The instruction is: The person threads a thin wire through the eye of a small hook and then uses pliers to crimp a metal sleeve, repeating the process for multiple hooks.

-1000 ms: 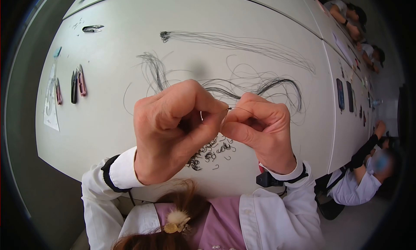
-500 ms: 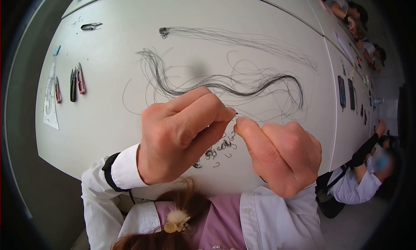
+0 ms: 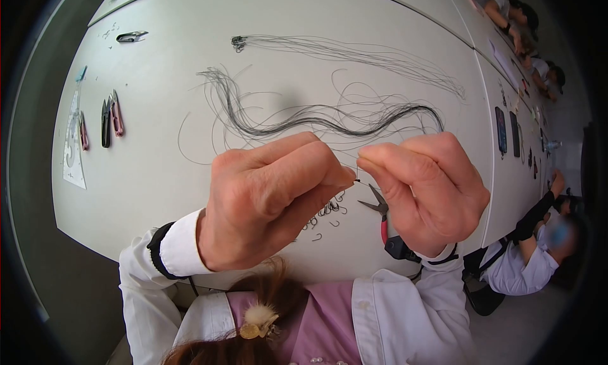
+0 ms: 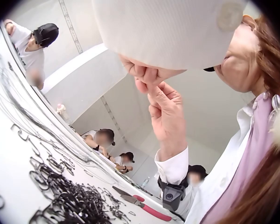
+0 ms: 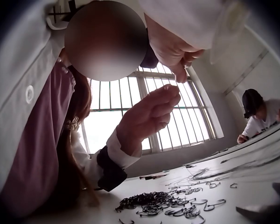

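Observation:
My left hand [image 3: 278,200] is raised over the table and pinches a tiny dark piece [image 3: 356,180], seemingly the end of a fish hook, between thumb and forefinger; most of it is hidden by the fingers. Just to its right, my right hand [image 3: 430,191] has thumb and forefinger pressed together on a thin fishing line [image 3: 358,169] running from the left fingertips. In the left wrist view the right hand [image 4: 168,114] is close beside the left hand [image 4: 147,72]. Beneath them lies a pile of black fish hooks [image 4: 70,200].
Red-handled pliers [image 3: 384,222] lie under the right hand. A wavy bundle of dark line [image 3: 304,122] stretches behind the hands; beyond it, a thinner bundle [image 3: 354,53] has hooks [image 3: 238,44] at one end. Thread snips [image 3: 106,121] and a clear ruler [image 3: 74,153] lie at left.
The hands have moved slightly toward the right. My right hand has turned over and drawn apart from the left fingertips, then risen, uncovering the pliers.

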`<move>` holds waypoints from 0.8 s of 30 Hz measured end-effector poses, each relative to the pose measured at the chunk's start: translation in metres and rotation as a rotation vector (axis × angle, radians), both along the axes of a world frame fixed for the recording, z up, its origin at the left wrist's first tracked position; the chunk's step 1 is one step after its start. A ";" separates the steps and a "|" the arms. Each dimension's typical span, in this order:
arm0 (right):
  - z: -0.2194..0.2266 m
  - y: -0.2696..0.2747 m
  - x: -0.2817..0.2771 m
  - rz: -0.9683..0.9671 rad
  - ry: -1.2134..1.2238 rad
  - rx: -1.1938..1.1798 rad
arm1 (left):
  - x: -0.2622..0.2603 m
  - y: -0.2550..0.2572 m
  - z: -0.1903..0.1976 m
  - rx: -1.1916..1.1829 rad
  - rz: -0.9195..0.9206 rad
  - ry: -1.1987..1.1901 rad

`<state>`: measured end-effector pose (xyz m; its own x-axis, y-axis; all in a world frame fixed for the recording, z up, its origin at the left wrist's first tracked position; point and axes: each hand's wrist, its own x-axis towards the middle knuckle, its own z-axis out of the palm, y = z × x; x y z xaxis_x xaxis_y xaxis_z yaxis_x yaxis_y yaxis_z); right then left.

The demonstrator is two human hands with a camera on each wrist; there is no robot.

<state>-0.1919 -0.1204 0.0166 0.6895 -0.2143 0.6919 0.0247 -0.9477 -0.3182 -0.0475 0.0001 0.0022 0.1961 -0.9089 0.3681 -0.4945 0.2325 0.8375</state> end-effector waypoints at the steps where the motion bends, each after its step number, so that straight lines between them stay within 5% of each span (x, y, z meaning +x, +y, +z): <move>1: 0.001 -0.001 -0.001 0.003 -0.002 -0.040 | 0.000 0.000 -0.001 -0.019 0.002 0.007; 6: 0.010 0.002 -0.004 0.107 0.011 -0.016 | 0.001 0.002 0.004 0.078 0.045 0.107; 8: 0.008 0.002 -0.005 0.167 0.093 -0.198 | 0.002 0.002 0.005 0.204 0.087 0.497; 12: -0.005 0.004 0.002 0.143 0.052 -0.173 | 0.003 -0.001 0.002 0.194 0.062 0.761; 15: -0.011 0.002 0.008 0.147 0.004 -0.006 | 0.005 -0.001 0.012 0.258 0.022 0.905; 17: -0.014 -0.002 0.011 0.192 0.090 0.445 | 0.007 0.001 0.011 0.273 0.004 0.898; 18: -0.016 -0.006 0.011 0.192 0.089 0.443 | 0.008 0.002 0.009 0.292 -0.014 0.893; 20: -0.021 -0.018 0.009 0.266 0.156 0.992 | 0.008 0.002 0.005 0.261 -0.046 0.821; 24: -0.011 -0.019 0.009 0.263 0.069 0.997 | 0.006 0.003 0.014 0.348 -0.079 0.676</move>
<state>-0.1828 -0.1391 0.0052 0.8290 -0.5051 0.2401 0.1452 -0.2203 -0.9646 -0.0417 0.0028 0.0163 0.2061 -0.9712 -0.1194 0.1593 -0.0871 0.9834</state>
